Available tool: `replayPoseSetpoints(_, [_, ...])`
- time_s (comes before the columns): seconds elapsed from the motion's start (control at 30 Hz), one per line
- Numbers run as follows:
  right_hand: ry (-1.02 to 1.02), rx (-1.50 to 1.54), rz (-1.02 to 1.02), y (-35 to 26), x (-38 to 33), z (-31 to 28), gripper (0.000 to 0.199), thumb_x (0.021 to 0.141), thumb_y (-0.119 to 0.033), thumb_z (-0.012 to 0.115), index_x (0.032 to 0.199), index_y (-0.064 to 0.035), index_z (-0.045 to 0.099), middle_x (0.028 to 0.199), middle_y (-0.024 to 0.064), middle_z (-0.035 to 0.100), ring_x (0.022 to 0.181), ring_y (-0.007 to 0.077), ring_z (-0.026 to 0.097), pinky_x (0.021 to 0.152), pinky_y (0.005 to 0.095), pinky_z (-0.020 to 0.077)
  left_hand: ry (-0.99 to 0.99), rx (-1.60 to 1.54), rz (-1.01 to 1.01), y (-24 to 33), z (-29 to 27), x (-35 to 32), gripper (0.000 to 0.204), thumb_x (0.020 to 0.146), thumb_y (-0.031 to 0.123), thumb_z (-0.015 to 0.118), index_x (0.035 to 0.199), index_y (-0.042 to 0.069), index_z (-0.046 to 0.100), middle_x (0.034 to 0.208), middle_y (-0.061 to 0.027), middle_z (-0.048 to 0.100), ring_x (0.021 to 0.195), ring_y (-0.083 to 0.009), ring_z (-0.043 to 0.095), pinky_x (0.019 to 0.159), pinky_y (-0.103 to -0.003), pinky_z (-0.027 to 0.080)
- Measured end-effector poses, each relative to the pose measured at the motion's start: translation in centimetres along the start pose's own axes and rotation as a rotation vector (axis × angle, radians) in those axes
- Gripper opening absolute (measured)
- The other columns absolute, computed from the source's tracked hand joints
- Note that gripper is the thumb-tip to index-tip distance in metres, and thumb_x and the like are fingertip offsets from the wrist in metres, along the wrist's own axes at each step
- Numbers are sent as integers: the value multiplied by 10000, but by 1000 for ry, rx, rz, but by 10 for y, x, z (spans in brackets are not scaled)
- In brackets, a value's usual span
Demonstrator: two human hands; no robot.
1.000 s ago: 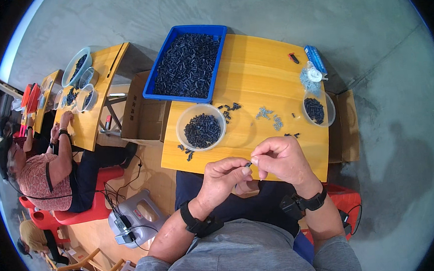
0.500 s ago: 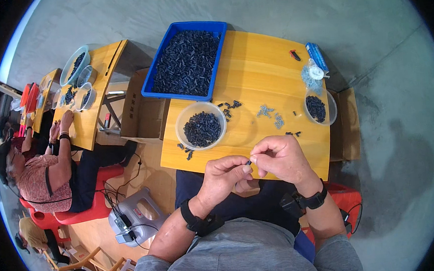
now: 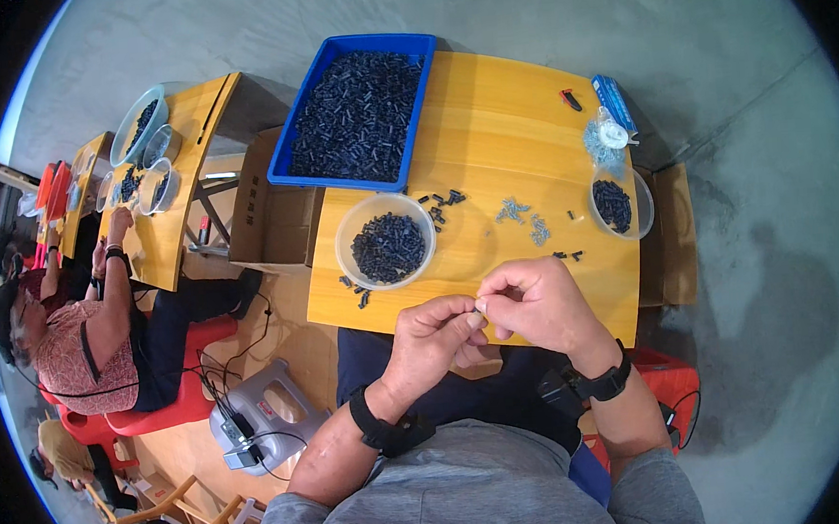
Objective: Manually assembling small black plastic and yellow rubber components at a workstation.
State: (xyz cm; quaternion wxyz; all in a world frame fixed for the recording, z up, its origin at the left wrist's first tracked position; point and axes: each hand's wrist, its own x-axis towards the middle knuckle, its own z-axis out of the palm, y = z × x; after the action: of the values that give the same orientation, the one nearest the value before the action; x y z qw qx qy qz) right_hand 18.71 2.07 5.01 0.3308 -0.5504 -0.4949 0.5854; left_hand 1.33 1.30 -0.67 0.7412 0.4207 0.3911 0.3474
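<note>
My left hand [image 3: 434,338] and my right hand [image 3: 536,308] meet at the fingertips over the near edge of the yellow table. The left thumb and forefinger pinch a small dark piece, now almost wholly covered by the fingers. Against it press the closed right thumb and forefinger; whatever they hold is too small to make out. Beyond the left hand stands a clear round tub [image 3: 344,251] full of small black tubular pieces [image 3: 388,249]. Small silvery metal parts [image 3: 512,210] lie in loose clusters ahead of the right hand, near a few black pieces [image 3: 567,255].
A blue tray [image 3: 284,160] heaped with black pieces sits at the far left of the table [image 3: 487,114]. To the right are another tub [image 3: 641,212], a bag of metal parts [image 3: 605,150], a blue box [image 3: 614,106] and a red-and-black tool [image 3: 571,100]. Another person [image 3: 79,355] works at the left.
My right fingertips have moved slightly left and closed over the dark piece, which showed between the hands before. The view has shifted slightly.
</note>
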Motion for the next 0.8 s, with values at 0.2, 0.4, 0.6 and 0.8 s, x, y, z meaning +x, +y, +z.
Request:
replayPoseSetpoints(0.2, [48, 34, -4, 3, 2, 1, 61, 824, -13, 622, 790, 38, 624, 661, 39, 625, 533, 65, 586, 479, 200, 465, 38, -41, 47, 0, 8, 3, 125, 904, 32, 569, 993, -24, 637, 807, -36, 654, 717, -68, 615, 590, -203, 513])
replayPoseSetpoints(0.4, [76, -8, -22, 12, 6, 3, 83, 822, -38, 614, 785, 36, 619, 668, 57, 633, 545, 73, 589, 485, 222, 480, 100, -1, 24, -3, 11, 7, 111, 890, 15, 578, 966, -31, 644, 810, -34, 658, 698, -76, 608, 634, -208, 511])
replayPoseSetpoints(0.6, [40, 33, 52, 15, 7, 0, 91, 827, -55, 614, 786, 26, 624, 659, 47, 630, 517, 68, 581, 463, 217, 473, 53, 25, -65, 3, 7, 8, 122, 889, 7, 564, 977, -34, 638, 835, -72, 670, 726, -115, 638, 675, -242, 539])
replayPoseSetpoints(0.8, [-30, 150, 80, 17, 8, -9, 116, 864, -69, 607, 811, 32, 630, 649, 39, 622, 492, 71, 571, 461, 199, 457, -2, -5, -184, 6, 3, 10, 118, 879, 17, 579, 966, -43, 632, 848, -87, 668, 736, -139, 660, 678, -253, 548])
